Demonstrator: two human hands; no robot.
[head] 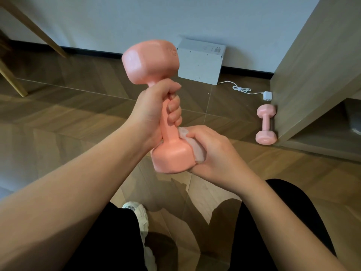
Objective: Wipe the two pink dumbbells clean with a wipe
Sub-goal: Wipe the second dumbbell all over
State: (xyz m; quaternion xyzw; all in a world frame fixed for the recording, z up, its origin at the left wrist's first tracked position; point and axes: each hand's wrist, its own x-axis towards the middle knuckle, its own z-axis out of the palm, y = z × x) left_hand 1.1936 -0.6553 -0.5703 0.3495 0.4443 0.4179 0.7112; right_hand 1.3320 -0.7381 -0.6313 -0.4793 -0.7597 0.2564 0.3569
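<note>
A pink dumbbell (154, 61) stands almost upright in mid-air at the centre of the head view. My left hand (154, 112) is wrapped around its handle. My right hand (213, 151) presses a thin white wipe (197, 147) against the right side of the dumbbell's lower head. Part of the wipe is hidden under my fingers. A second pink dumbbell (266, 124) lies on the wooden floor at the right, against the foot of a cabinet.
A white box (199, 65) leans on the wall behind, with a white cable and plug (267, 95) trailing right. A wooden cabinet (312, 75) rises at the right. Wooden furniture legs (13, 79) stand at the left. My dark-trousered legs and a white shoe (140, 218) are below.
</note>
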